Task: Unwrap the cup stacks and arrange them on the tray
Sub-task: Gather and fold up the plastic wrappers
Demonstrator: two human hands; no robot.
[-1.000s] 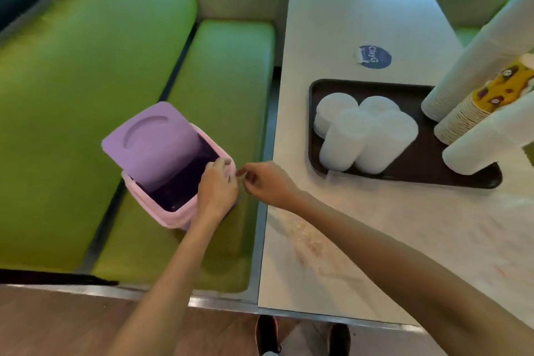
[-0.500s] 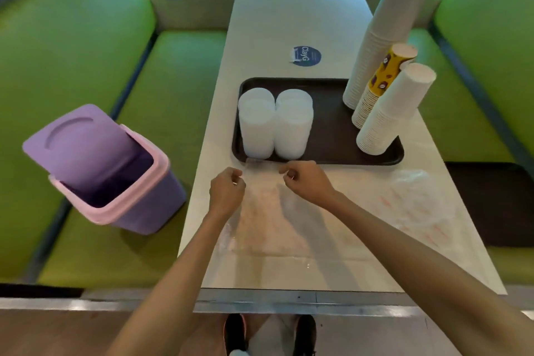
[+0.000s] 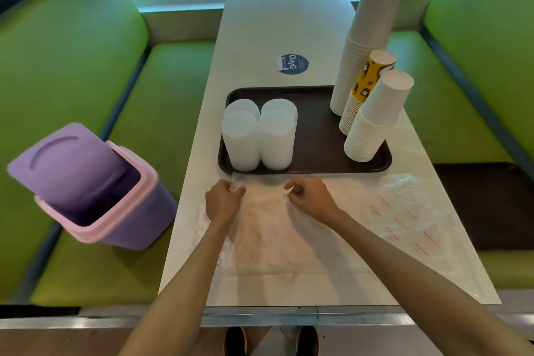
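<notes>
A dark brown tray [image 3: 315,121] lies on the white table. Its left side holds several short white cup stacks [image 3: 258,136]. On its right edge stand a tall grey-white stack [image 3: 367,43], a yellow-topped stack [image 3: 365,89] and a white stack [image 3: 375,115]. A clear plastic wrapper with red print [image 3: 268,228] lies flat in front of the tray. My left hand [image 3: 222,201] pinches its far left edge and my right hand [image 3: 309,196] pinches the far edge further right.
A purple bin with a pink rim [image 3: 95,191] stands with its lid up on the green bench at left. More clear wrapper [image 3: 410,217] covers the table's right front. A round blue sticker [image 3: 294,64] lies behind the tray.
My view and both hands have swung from the purple bin back to the table. The hands now pinch the flat wrapper in front of the tray.
</notes>
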